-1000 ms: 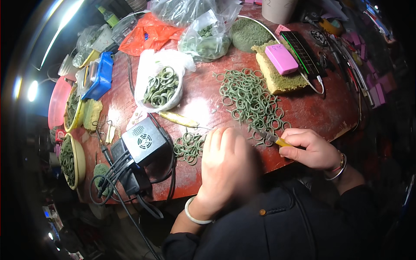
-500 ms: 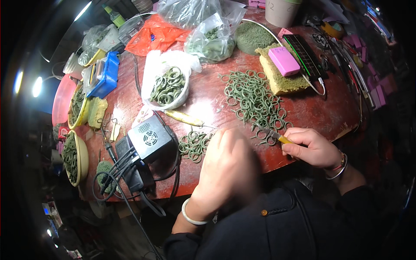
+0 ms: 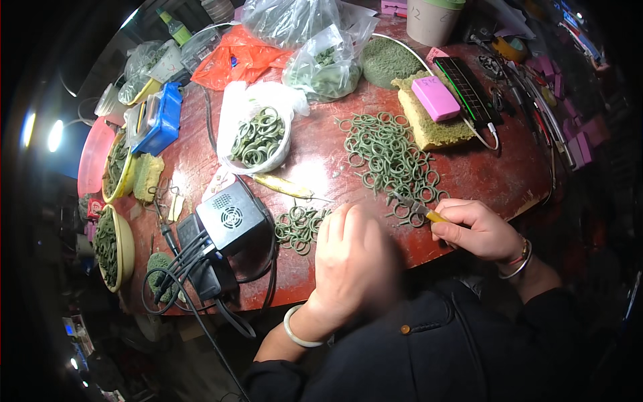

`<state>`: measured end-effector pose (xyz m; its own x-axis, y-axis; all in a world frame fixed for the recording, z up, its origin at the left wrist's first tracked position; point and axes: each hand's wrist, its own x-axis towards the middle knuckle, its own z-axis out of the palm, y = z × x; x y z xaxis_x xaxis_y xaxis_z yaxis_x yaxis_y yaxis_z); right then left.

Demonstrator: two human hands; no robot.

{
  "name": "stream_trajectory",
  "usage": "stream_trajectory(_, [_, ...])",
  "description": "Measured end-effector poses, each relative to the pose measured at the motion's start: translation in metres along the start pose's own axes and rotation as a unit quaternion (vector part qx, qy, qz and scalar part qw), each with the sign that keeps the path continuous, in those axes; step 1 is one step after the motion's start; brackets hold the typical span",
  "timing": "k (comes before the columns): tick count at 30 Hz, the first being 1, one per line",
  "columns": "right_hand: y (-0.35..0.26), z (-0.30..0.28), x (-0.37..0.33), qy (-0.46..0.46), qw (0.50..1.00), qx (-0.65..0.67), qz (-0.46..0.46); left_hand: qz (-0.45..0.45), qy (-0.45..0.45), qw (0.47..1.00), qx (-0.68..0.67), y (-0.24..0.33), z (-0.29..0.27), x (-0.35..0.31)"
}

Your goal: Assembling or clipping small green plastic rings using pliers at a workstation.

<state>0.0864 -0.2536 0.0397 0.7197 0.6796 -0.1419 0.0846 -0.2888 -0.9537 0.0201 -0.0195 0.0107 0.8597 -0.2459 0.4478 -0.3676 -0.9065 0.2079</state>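
My right hand grips the yellow handle of a small knife. Its metal blade points up and left, over the near edge of a big pile of green rings with small stems. My left hand is curled near the table's front edge, its back toward me, partly blurred. The fingers are bent inward, and whatever they hold is hidden behind the hand. Just left of it lies a smaller group of green rings. A thin yellow-handled tool with a needle-like tip rests beyond that group.
On the red table, a white bag-lined tub holds larger green rings. Around it are a black box with cables, yellow bowls, a blue box, a sponge under a pink block, and a phone.
The whole view has shifted slightly. My left hand has turned a little, with its fingers more upright. The right hand keeps its grip on the knife, almost unmoved.
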Motion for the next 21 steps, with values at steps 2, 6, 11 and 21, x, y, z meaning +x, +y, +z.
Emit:
stream_trajectory(2, [-0.002, 0.0, 0.0, 0.001, 1.0, 0.005, 0.012, -0.02, -0.012, 1.0, -0.02, 0.002, -0.003, 0.001])
stream_trajectory(6, [-0.002, -0.002, -0.001, -0.004, 0.999, 0.023, 0.044, -0.024, -0.034, 0.999, -0.033, 0.004, -0.014, 0.004])
stream_trajectory(11, [-0.003, -0.004, 0.002, -0.009, 0.997, 0.061, 0.056, 0.021, -0.045, 0.999, -0.021, -0.005, -0.019, -0.001])
stream_trajectory(21, [-0.003, -0.006, 0.004, -0.034, 0.997, 0.057, 0.04, 0.034, -0.012, 0.999, -0.034, -0.012, -0.02, -0.015])
